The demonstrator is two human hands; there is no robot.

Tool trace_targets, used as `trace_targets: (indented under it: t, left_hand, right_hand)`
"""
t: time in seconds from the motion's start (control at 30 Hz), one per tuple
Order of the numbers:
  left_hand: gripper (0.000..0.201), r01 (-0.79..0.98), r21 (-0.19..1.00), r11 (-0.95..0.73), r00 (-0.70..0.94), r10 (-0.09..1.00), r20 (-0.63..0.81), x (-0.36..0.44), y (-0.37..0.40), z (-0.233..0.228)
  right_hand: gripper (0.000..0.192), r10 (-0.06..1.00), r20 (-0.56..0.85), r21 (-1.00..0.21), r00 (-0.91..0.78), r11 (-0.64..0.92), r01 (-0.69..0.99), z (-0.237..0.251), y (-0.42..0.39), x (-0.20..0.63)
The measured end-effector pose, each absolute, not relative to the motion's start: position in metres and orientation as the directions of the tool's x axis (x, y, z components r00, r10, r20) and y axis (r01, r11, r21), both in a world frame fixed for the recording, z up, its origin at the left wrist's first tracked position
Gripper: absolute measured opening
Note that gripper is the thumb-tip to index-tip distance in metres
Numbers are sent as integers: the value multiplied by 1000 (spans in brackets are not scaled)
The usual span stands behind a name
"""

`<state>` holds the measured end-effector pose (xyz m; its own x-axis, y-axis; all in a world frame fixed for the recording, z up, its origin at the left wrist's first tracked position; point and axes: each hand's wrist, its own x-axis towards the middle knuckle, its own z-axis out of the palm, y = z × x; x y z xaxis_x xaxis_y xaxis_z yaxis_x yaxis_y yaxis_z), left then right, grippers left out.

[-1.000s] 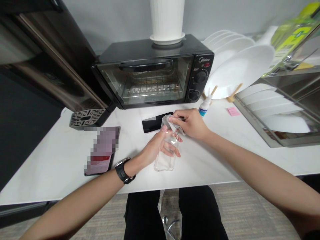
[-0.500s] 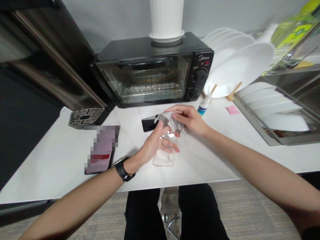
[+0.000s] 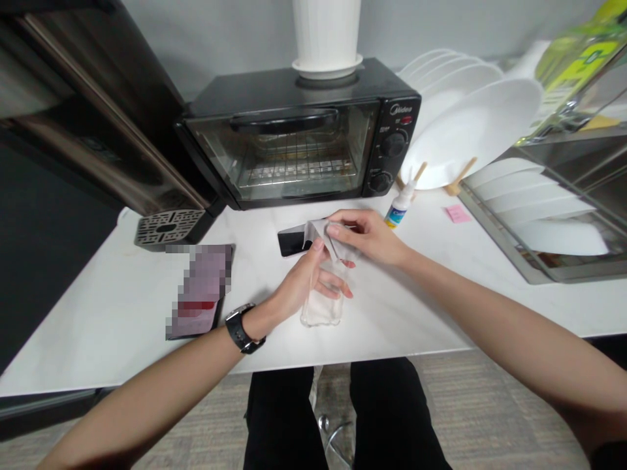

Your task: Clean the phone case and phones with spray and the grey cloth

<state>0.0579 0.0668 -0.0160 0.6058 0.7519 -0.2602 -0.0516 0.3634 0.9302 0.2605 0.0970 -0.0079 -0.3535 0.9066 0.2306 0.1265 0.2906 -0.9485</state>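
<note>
1. Head view, setting: white counter (image 3: 122,307) against a grey wall, with a black toaster oven (image 3: 298,134) at the back and a white pot (image 3: 327,36) on top of it. Plates (image 3: 470,130) stand in a rack to the right, above a steel tray (image 3: 543,228). A small dropper bottle (image 3: 399,207) and a pink note (image 3: 456,213) lie near the oven's right corner.

2. Head view, hands: the left hand (image 3: 306,284), a watch (image 3: 241,329) on its wrist, is closed around the upper part of a clear phone case (image 3: 322,307). The case's lower end shows below the fingers, just over the counter's front edge.

3. The right hand (image 3: 365,235) pinches a pale cloth (image 3: 321,234) between thumb and fingers, pressing it against the case's top end.

4. Close behind the cloth lies a black phone (image 3: 292,240), flat on the counter. A second device (image 3: 200,290), its screen blurred, lies to the left.

5. Doing it well, as I judge it: brace the case firmly with the left hand so the soft plastic does not flex. Keep the cloth folded flat under the fingertips, and work in short strokes into the corners and rim, turning the case rather than stretching the wrist.
</note>
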Motion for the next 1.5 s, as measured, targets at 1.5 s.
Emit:
trace_targets:
  t: [1.5]
  left_hand:
    - [98, 10, 933, 360, 634, 719, -284, 58, 63, -14]
  right_hand:
    - [48, 822, 457, -724, -341, 566, 394, -11, 99, 262]
